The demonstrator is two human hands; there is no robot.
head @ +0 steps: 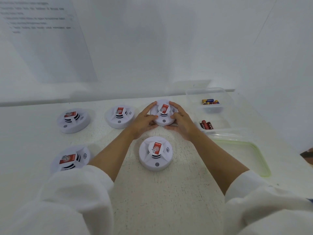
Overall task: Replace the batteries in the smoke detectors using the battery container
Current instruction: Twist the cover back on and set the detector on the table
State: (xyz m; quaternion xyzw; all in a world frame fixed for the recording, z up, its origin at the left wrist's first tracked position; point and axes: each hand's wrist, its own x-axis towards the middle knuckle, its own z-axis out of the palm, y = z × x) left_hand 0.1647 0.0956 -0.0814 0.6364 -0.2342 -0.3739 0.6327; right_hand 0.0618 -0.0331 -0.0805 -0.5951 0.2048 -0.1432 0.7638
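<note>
We see 2 arms of 1 person, each in a loose white sleeve; the left sleeve (pixel 67 200) is wide and softly creased, and its cuff ends partway along the left forearm (pixel 111 158); the right sleeve (pixel 264 206) is of the same plain white cloth, and its cuff ends on the right forearm (pixel 218 160); below both cuffs the forearms are bare to the wrists; the left hand (pixel 144 121) and the right hand (pixel 182 122) are bare too; the left thumbnail looks tinted orange.

White detectors (pixel 162 114), red labels (pixel 165 108)
</note>
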